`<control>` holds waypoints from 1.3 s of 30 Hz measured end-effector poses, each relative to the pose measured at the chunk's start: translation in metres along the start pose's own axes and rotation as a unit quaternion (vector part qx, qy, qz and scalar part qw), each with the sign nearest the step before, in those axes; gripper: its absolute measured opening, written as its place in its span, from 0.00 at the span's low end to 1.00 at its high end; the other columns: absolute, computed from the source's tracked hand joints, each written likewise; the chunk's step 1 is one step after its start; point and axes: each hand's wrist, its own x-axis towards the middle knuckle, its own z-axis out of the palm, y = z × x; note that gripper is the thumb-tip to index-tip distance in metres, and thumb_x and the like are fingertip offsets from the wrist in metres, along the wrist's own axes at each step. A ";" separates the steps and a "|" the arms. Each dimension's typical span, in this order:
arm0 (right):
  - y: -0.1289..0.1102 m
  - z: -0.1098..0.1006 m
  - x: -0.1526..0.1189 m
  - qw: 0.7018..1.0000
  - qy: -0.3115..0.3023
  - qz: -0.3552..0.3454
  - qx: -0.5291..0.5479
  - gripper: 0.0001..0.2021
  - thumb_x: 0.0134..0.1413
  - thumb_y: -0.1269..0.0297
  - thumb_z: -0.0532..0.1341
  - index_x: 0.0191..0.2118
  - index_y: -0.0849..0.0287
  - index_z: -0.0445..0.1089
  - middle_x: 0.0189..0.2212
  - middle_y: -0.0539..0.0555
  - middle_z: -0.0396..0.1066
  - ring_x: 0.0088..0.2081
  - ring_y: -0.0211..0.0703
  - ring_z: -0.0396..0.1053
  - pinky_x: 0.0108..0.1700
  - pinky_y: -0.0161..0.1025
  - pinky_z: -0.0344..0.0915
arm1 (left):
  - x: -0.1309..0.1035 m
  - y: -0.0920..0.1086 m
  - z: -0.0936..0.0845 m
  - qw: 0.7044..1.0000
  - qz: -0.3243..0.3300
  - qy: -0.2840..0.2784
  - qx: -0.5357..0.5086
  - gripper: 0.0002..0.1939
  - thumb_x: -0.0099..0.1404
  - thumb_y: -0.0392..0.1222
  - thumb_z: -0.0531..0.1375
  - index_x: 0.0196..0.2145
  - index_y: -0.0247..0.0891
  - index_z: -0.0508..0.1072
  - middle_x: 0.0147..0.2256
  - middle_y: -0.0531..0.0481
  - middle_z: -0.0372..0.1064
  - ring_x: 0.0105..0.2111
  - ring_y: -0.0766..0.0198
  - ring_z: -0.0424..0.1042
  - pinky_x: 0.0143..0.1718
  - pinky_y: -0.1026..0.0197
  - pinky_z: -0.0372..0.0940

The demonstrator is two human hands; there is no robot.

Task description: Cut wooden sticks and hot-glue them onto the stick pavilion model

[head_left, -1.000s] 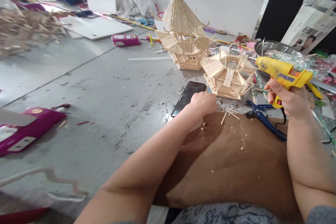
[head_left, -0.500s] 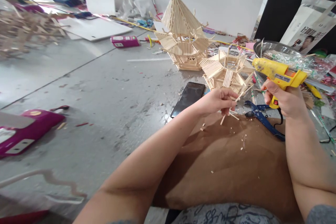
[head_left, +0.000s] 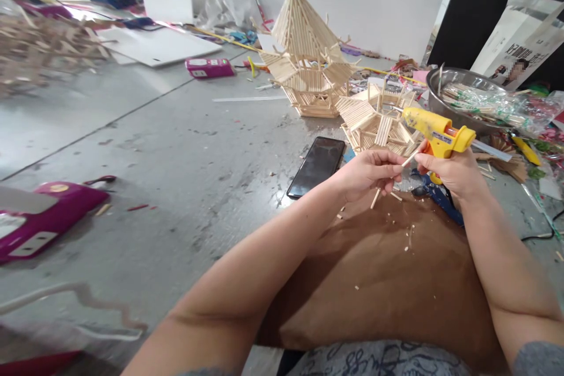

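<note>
A short wooden stick (head_left: 410, 158) is pinched in the fingers of my left hand (head_left: 374, 171). My right hand (head_left: 456, 173) grips a yellow hot glue gun (head_left: 440, 131), its nozzle pointing left, and its fingertips meet the stick's other end. Just behind both hands sits a low stick structure (head_left: 370, 120) with slatted, sloping panels, partly hidden by the hands and gun. Blue-handled pliers (head_left: 445, 202) lie beneath my right hand, partly covered. Loose stick pieces (head_left: 375, 198) rest below my left hand on the brown surface (head_left: 374, 282).
A taller stick pagoda (head_left: 308, 53) stands behind. Left of my hands lies a black phone (head_left: 316, 167). Purple power strips (head_left: 48, 217) are on the floor to the left. A metal bowl (head_left: 467, 79) with wrapped sticks and a white bag (head_left: 513, 35) are at the right.
My right hand has moved left with the glue gun, and its fingertips now reach the stick. My left hand stays nearly in place, still holding the stick.
</note>
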 end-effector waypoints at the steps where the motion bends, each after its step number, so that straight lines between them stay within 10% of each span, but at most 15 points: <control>1: 0.000 0.000 0.000 1.000 0.009 -0.003 0.001 0.07 0.35 0.66 0.65 0.23 0.58 0.65 0.20 0.45 0.64 0.19 0.31 0.60 0.21 0.33 0.62 | 0.000 0.000 0.001 1.000 0.007 0.007 0.001 0.05 0.53 0.30 0.59 0.30 0.33 0.72 0.19 0.55 0.65 0.14 0.76 0.62 0.15 0.71 0.55; 17: -0.007 -0.002 -0.003 1.000 0.004 -0.008 0.005 0.07 0.38 0.65 0.64 0.26 0.58 0.65 0.23 0.46 0.65 0.19 0.31 0.61 0.22 0.35 0.62 | 0.002 -0.006 0.001 0.964 0.079 0.002 0.255 0.08 0.56 0.40 0.59 0.24 0.33 0.70 0.19 0.55 0.65 0.14 0.78 0.58 0.16 0.71 0.54; 23: -0.023 -0.021 -0.006 1.000 0.015 -0.017 -0.008 0.09 0.40 0.63 0.65 0.28 0.56 0.65 0.28 0.49 0.67 0.20 0.32 0.64 0.22 0.35 0.64 | 0.005 -0.009 -0.001 0.976 0.091 0.083 0.177 0.06 0.61 0.40 0.56 0.28 0.34 0.66 0.18 0.56 0.64 0.12 0.78 0.58 0.14 0.71 0.52; 30: -0.031 -0.048 -0.007 0.987 -0.125 0.043 -0.095 0.10 0.42 0.57 0.64 0.28 0.57 0.67 0.23 0.48 0.65 0.17 0.31 0.60 0.17 0.32 0.58 | 0.010 -0.011 -0.006 0.963 0.136 0.143 0.186 0.06 0.59 0.37 0.56 0.26 0.34 0.66 0.20 0.56 0.64 0.13 0.79 0.60 0.15 0.72 0.53; 39: -0.032 -0.050 -0.010 0.990 -0.093 0.064 -0.082 0.12 0.40 0.59 0.65 0.29 0.60 0.65 0.22 0.48 0.65 0.17 0.30 0.60 0.17 0.30 0.55 | 0.015 -0.017 -0.013 0.949 0.167 0.149 0.220 0.07 0.60 0.38 0.54 0.28 0.33 0.67 0.22 0.53 0.67 0.13 0.79 0.60 0.14 0.72 0.54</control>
